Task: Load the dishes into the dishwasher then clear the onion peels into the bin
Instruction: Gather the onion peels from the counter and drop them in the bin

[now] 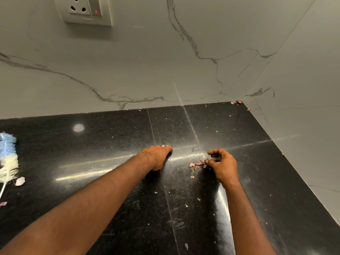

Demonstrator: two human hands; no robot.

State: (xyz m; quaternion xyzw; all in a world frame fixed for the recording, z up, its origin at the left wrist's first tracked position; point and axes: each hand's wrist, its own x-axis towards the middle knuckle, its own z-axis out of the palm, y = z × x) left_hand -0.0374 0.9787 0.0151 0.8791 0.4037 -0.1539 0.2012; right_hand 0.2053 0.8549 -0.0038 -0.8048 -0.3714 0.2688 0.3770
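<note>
Pink and tan onion peels [196, 164] lie in a small heap on the black granite counter [110, 144]. My right hand [222, 165] is at the heap's right side, fingers curled, its fingertips pinching some of the peels. My left hand [157, 156] rests on the counter to the left of the heap, knuckles up and fingers bent down onto the stone; whether it holds anything is hidden. Small flakes are scattered across the counter, and a few peels [237, 102] sit in the far corner.
A blue and white bottle brush [8, 159] lies at the left edge with a larger peel [20, 181] beside it. Marble-look walls close the counter at the back and right. A wall socket [84, 10] is at the upper left.
</note>
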